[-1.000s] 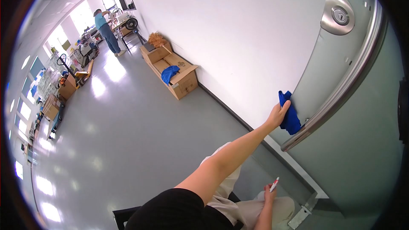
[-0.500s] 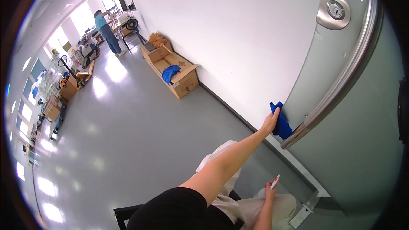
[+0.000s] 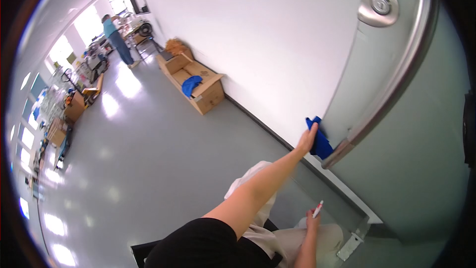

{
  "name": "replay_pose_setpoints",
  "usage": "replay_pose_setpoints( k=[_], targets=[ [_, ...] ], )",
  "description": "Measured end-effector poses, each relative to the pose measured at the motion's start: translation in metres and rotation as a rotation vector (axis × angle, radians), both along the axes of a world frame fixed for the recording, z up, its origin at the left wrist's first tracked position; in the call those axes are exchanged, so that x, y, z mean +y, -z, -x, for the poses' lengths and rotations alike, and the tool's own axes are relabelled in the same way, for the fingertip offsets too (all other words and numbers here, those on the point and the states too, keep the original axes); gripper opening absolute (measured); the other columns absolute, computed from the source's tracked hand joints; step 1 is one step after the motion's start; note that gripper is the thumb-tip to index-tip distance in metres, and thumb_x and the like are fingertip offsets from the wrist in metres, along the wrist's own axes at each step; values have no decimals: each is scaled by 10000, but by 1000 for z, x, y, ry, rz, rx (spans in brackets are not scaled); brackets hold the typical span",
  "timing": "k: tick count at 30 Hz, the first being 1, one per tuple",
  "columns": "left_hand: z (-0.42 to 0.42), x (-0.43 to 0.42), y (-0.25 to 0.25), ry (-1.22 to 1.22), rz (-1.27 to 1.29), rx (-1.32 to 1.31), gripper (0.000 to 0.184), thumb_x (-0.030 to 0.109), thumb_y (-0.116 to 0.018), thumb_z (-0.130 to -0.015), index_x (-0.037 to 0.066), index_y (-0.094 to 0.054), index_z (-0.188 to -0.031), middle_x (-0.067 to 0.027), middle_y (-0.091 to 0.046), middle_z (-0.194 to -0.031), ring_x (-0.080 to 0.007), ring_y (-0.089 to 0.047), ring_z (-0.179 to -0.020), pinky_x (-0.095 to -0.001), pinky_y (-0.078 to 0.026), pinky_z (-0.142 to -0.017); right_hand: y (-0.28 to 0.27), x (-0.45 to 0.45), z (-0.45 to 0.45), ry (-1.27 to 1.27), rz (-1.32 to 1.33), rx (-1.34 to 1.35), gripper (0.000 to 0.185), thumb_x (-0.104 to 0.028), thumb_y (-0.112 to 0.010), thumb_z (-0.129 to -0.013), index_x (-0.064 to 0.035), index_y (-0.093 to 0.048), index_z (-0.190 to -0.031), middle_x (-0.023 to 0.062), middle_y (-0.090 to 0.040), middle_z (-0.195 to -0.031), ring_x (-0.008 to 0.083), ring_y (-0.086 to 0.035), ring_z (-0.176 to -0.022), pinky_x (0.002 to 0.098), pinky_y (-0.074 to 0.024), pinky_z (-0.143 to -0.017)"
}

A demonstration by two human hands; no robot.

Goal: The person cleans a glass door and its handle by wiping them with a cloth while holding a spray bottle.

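My left arm reaches across to the glass door. The fingers of my left hand are closed on a blue cloth, which lies against the door edge beside the lower end of the curved metal handle. Lower down, my right hand is held over my right thigh, closed around a white and red pen-like object whose tip points up. A round metal lock plate sits on the door above the cloth.
An open cardboard box with a blue cloth on it stands by the white wall. Farther back, a person stands at a table. Boxes and a pallet jack line the left side. A metal fitting is near the door's bottom.
My left hand has moved down and left with the blue cloth, along the door edge toward the handle's lower end. The view has shifted slightly. My right hand still holds the pen-like object.
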State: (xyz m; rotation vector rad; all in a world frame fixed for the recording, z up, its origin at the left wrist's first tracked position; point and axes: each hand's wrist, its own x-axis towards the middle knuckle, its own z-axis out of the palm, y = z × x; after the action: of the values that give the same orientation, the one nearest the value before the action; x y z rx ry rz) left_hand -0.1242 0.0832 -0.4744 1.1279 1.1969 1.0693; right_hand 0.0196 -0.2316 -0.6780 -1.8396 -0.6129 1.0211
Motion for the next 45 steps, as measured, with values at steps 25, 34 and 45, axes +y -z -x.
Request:
replay_pose_setpoints(
  k=[25, 34, 45],
  targets=[
    [-33, -84, -385, -170, -1325, -35, 528, 89, -559, -902, -79, -373, -1367, -202, -450, -1321, -313, -461, -1193, -403, -395, -1000, 15, 10, -4, 17, -28, -147, 211, -114, -689, -816, -31, -598, -986, 83, -664, -811, 188, -669, -737, 314, -538, -698],
    [-53, -104, -284, -178, -1646, 844, 639, 5, -610, -738, -80, -464, -1355, -243, -335, -1501, -399, -321, -1397, -492, -275, -1129, 12, 6, -7, -24, -48, -257, 239, -160, -712, -801, -50, -606, -985, 86, -673, -839, 213, -678, -761, 335, -540, -699],
    [-47, -51, -455, -197, -2048, 653, 561, 18, -600, -746, -61, -498, -1292, -198, -539, -1194, -361, -518, -1136, -434, -436, -927, 16, 4, -14, 20, -43, -204, 213, -165, -699, -805, -66, -605, -969, 81, -662, -835, 220, -676, -785, 347, -530, -692]
  ],
)
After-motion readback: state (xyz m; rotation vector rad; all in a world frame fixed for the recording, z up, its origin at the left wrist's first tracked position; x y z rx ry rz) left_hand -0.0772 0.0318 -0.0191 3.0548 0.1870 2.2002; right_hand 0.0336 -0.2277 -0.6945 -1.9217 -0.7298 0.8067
